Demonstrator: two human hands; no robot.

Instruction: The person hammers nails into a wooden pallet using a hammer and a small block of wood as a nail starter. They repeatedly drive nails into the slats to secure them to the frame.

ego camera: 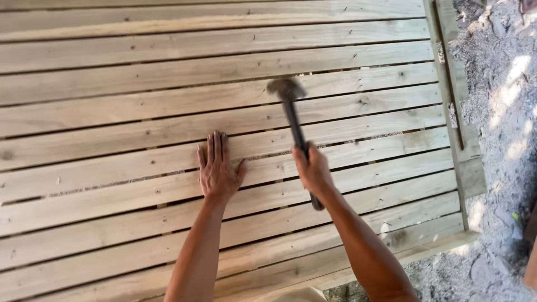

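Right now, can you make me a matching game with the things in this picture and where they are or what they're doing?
Things:
1. left hand
2. right hand
3. hammer
4. gravel ground

Places or states:
A. gripped by its handle, dark head raised over the planks
B. lying flat, palm down, on the wooden planks
C. grey and stony, along the right edge
D. closed around a handle

Pairs: 1-B, 2-D, 3-A, 4-C

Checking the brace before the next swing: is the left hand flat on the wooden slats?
Touching. The head view shows the left hand lying palm down on the wooden slats, fingers spread, no gap visible beneath it.
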